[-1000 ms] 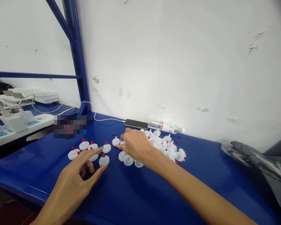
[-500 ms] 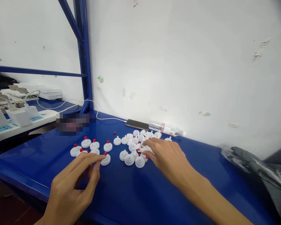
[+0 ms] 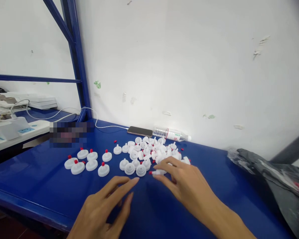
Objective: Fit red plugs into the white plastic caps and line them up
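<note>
Right hand now pinches red-tipped piece by pile; left hand, loosely spread, empty, quits capped pieces, so handling shifts right.

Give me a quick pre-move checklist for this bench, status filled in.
1. Right-hand grip: ok. The right hand holds a white piece between thumb and fingers, its red tip pointing left.
2. Red tip fully seated: cannot tell, too small.
3. Left hand free: ok. The left hand has thumb and forefinger parted, nothing visible between them.
4. Red-tipped group separate: ok. The red-tipped pieces sit left of the white pile.
5. Loose red parts gathered: not ok. A small red part lies alone behind the pile's left end.
6. Bottle upright: not ok. The bottle lies on its side.
</note>
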### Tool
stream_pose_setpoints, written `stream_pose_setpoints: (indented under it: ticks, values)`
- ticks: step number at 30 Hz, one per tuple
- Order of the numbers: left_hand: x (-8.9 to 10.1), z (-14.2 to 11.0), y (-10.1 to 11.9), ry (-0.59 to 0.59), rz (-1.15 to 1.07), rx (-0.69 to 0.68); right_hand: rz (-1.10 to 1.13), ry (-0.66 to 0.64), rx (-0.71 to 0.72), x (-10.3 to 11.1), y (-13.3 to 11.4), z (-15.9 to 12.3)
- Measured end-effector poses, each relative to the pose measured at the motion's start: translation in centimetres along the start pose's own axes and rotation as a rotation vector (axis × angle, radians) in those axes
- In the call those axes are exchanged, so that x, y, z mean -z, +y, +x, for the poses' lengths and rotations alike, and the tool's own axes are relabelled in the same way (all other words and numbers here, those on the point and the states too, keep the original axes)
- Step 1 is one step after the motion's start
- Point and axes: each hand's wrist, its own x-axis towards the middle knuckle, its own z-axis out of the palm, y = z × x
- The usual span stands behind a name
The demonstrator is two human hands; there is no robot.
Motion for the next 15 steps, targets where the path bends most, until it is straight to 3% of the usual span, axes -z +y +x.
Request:
stream_pose_setpoints:
  ticks: [3, 7, 12, 15]
  values:
    - [-1.7, 0.9, 0.4, -0.066, -0.084, -0.029, 0.284, -0.001, -0.014, -0.4, -0.7, -1.6]
    - [-3.4, 1.7, 0.1, -0.094, -0.254, -0.084, 0.414, -0.010, -0.043, -0.9, -0.6, -3.3]
    - [-3.5, 1.7, -0.2, -0.130, -0.084, 0.067, 0.483, 0.064, -0.180, -1.6, 1.2, -4.6]
    - [-3.1, 1.6, 0.4, -0.121, -0.050, 0.106, 0.679, 0.112, -0.296, -2.2, 1.4, -4.9]
